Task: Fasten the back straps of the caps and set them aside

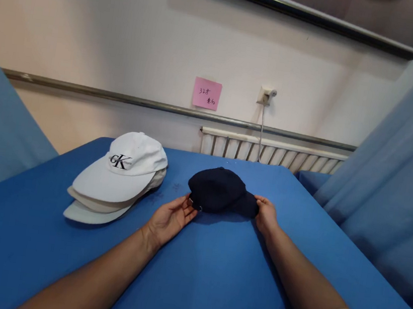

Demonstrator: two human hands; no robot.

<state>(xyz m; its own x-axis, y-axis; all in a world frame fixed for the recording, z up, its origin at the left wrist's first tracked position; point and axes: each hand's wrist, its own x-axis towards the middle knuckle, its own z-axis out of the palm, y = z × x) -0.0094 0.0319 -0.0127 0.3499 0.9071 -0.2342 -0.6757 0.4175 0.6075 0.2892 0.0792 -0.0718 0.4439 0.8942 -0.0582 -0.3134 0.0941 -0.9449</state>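
Note:
A dark navy baseball cap [219,190] is held between my two hands just over the blue surface, its brim pointing right. My left hand [171,219] is at the back of the cap, palm turned up, with the fingers at the strap edge. The brim's tip is pinched in my right hand [265,215], the thumb out of sight. To the left sits a stack of pale caps, topped by a white cap [133,162] with a black "CK" logo. Beneath it, the brims of a cream cap [88,202] and a light grey-green cap [94,214] stick out.
The blue-covered table [193,284] reaches back to a white radiator [271,152]. A pink note [207,94] and a socket with a plug [266,95] are on the wall above a metal rail [122,97]. Blue curtains [399,164] hang at both sides.

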